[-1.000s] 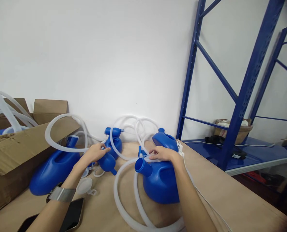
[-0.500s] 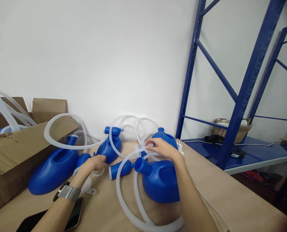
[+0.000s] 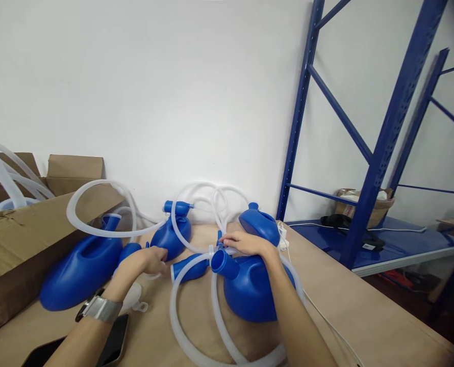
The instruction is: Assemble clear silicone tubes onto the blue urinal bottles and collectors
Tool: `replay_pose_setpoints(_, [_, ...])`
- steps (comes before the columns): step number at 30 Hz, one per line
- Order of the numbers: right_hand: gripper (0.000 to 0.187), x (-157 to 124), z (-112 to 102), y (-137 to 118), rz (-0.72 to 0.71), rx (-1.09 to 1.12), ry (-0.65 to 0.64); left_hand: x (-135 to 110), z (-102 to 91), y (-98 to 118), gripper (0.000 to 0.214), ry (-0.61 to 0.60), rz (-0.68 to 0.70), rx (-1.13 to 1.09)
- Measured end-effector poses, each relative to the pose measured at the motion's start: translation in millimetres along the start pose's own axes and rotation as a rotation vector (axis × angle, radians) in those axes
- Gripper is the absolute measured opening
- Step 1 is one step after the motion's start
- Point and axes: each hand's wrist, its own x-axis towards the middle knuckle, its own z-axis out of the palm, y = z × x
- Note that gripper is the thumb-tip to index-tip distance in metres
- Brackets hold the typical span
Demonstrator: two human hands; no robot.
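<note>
My right hand (image 3: 246, 242) reaches over a blue plastic bottle (image 3: 250, 293) with an open, tilted neck. Its thumb and fingertips pinch at a small blue nozzle (image 3: 219, 236) behind that neck; the nozzle's lower part is hidden. A translucent hose (image 3: 179, 326) loops round the front of the bottle, its white collar (image 3: 211, 251) beside the neck. My left hand (image 3: 155, 260) is low over the table with curled fingers, and I cannot make out anything in them. Under it a white ring shows in part. Between the hands lies a blue bottle-shaped adapter (image 3: 189, 268).
More blue bottles stand at left (image 3: 79, 272), centre (image 3: 170, 238) and back right (image 3: 260, 224), with coiled hoses. A cardboard box (image 3: 51, 214) with hoses sits left. A white funnel-like piece (image 3: 133, 295) and a phone (image 3: 114, 339) lie near my left arm. A blue metal rack (image 3: 380, 148) rises at right.
My right hand has let go of the hose end and shifted left to the blue nozzle. The hose loop has dropped beside the bottle. My left hand has moved slightly towards me.
</note>
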Motion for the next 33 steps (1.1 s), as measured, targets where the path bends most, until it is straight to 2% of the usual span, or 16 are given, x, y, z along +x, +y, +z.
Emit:
replay_pose_setpoints(6, [0.045, -5, -6, 10, 0.123, -0.079, -0.018, -11, -21.8, 29, 0.021, 0.111, 0.25, -0.048])
replay_pose_setpoints(11, [0.047, -25, -18, -4, 0.113, -0.08, 0.005, -25, -27.1, 56, 0.028, 0.227, 0.425, -0.112])
replay_pose_setpoints(13, [0.054, -36, -24, -14, 0.103, -0.072, -0.01, -29, -22.5, 68, 0.03, 0.207, 0.48, -0.228])
replay_pose_setpoints(16, [0.075, -47, -27, -24, 0.127, -0.059, -0.133, -29, -7.5, 84, 0.034, 0.157, 0.56, -0.391])
replay_pose_setpoints(19, [0.094, -43, -25, -23, 0.207, -0.075, -0.266, -24, 10.3, 92, 0.031, 0.118, 0.625, -0.44])
replay_pose_setpoints(21, [0.101, -36, -21, -19, 0.246, -0.082, -0.303, -20, 18.8, 93, 0.029, 0.096, 0.625, -0.45])
replay_pose_setpoints(24, [0.103, -29, -17, -13, 0.261, -0.07, -0.32, -17, 23.3, 92, 0.049, 0.088, 0.617, -0.47])
replay_pose_setpoints(27, [0.1, -29, -12, -9, 0.257, -0.045, -0.296, -17, 22.0, 92, 0.057, 0.135, 0.629, -0.486])
replay_pose_setpoints(33, [0.09, -35, -1, -4, 0.166, 0.044, -0.24, -19, 28.9, 98, 0.04, 0.149, 0.661, -0.338])
